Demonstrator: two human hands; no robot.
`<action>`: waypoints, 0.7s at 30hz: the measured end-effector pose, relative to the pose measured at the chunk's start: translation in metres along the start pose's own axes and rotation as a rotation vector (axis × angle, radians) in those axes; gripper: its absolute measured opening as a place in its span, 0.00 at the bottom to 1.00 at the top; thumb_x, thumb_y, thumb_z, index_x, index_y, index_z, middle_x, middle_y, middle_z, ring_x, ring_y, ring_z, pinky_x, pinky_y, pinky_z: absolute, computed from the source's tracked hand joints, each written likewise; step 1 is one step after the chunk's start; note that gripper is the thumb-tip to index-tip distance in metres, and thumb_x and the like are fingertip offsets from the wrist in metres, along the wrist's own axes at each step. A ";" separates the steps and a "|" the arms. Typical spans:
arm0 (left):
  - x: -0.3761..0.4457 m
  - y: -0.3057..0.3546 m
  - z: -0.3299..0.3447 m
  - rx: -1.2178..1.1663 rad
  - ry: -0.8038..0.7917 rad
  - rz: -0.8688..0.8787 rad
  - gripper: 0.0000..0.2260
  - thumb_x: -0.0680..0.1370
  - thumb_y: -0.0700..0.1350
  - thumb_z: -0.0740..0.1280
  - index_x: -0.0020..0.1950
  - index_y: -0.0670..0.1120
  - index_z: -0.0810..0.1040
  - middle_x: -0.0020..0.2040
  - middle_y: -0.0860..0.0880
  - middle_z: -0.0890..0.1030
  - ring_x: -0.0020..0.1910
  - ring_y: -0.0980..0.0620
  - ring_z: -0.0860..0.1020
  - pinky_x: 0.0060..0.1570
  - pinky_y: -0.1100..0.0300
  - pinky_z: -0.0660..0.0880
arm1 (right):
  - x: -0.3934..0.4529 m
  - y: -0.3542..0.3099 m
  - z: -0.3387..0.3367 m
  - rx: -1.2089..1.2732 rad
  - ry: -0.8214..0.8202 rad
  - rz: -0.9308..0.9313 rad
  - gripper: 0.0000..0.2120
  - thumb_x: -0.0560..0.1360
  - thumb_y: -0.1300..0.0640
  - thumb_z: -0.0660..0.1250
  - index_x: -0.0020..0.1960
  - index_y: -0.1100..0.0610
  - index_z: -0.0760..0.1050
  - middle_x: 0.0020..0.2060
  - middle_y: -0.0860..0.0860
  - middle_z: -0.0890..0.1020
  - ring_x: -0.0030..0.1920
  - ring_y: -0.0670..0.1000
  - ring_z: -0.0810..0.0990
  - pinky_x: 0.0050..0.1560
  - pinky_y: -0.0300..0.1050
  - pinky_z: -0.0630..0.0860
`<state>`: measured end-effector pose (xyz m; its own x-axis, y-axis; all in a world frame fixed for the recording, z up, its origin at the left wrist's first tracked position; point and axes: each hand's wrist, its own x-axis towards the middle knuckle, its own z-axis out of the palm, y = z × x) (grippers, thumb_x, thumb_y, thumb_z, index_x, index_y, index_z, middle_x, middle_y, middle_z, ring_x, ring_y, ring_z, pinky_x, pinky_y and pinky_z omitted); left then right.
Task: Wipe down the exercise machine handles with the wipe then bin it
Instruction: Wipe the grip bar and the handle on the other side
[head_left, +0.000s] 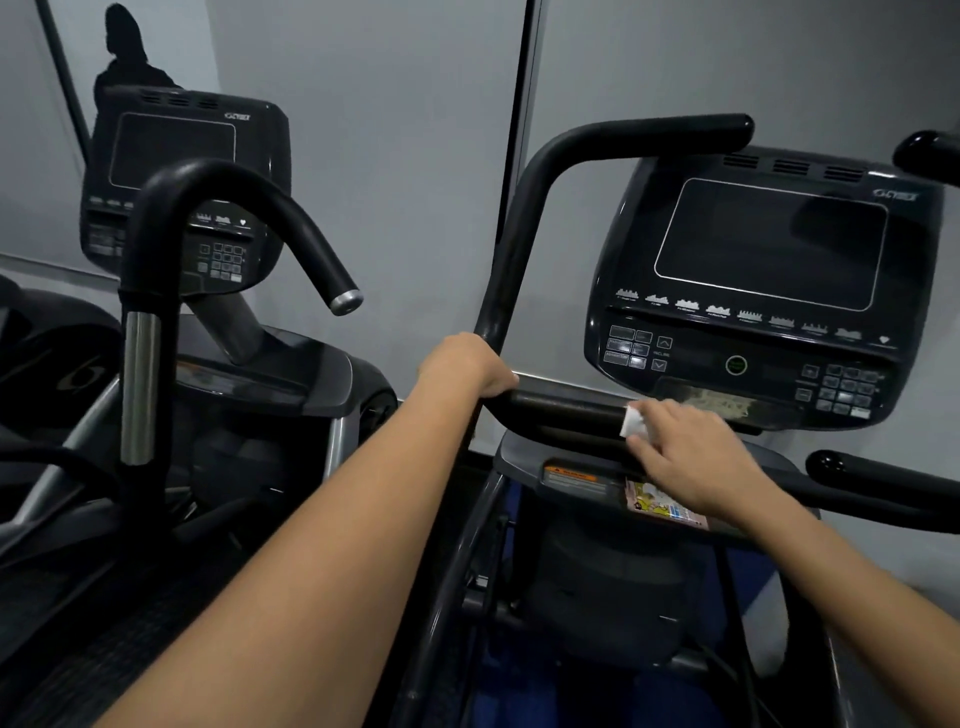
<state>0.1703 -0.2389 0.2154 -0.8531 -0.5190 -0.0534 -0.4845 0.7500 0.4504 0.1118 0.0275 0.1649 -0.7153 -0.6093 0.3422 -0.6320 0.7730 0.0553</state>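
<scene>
Gripping the handle's bend with my left hand (470, 364), I press the wipe (634, 422) onto the horizontal handle bar (566, 406) under my right hand (691, 452), fingers curled over it; too light a hold could let it slip off.

The left hand (470, 366) grips the handlebar (566, 410) at frame centre, where it bends upward. To its right, the right hand (691, 457) presses a wipe (632, 422) onto the same bar. The console (769, 291) sits above and behind the right hand. A second machine (182, 218) stands at left.
</scene>
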 end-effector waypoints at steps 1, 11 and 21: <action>0.000 0.000 0.000 -0.006 -0.002 -0.001 0.21 0.78 0.54 0.69 0.65 0.42 0.76 0.47 0.47 0.76 0.48 0.43 0.78 0.46 0.53 0.74 | 0.001 0.001 -0.002 0.022 -0.005 0.011 0.18 0.83 0.45 0.51 0.65 0.52 0.72 0.55 0.53 0.81 0.55 0.56 0.78 0.55 0.51 0.68; -0.010 0.006 -0.006 -0.050 -0.069 0.000 0.19 0.81 0.53 0.67 0.64 0.39 0.77 0.56 0.41 0.83 0.56 0.41 0.83 0.53 0.52 0.80 | 0.075 -0.092 0.030 0.245 -0.070 -0.032 0.12 0.83 0.49 0.56 0.63 0.53 0.69 0.56 0.58 0.83 0.56 0.63 0.79 0.47 0.52 0.70; -0.012 0.003 -0.006 -0.124 -0.074 0.013 0.21 0.81 0.52 0.66 0.67 0.39 0.75 0.60 0.40 0.82 0.56 0.41 0.83 0.45 0.55 0.74 | 0.035 -0.014 0.003 0.001 -0.128 -0.068 0.19 0.83 0.43 0.54 0.68 0.51 0.71 0.62 0.53 0.80 0.60 0.58 0.77 0.60 0.53 0.71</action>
<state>0.1805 -0.2328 0.2229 -0.8735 -0.4741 -0.1106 -0.4494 0.6978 0.5578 0.0945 -0.0052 0.1733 -0.7026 -0.6783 0.2152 -0.6810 0.7286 0.0731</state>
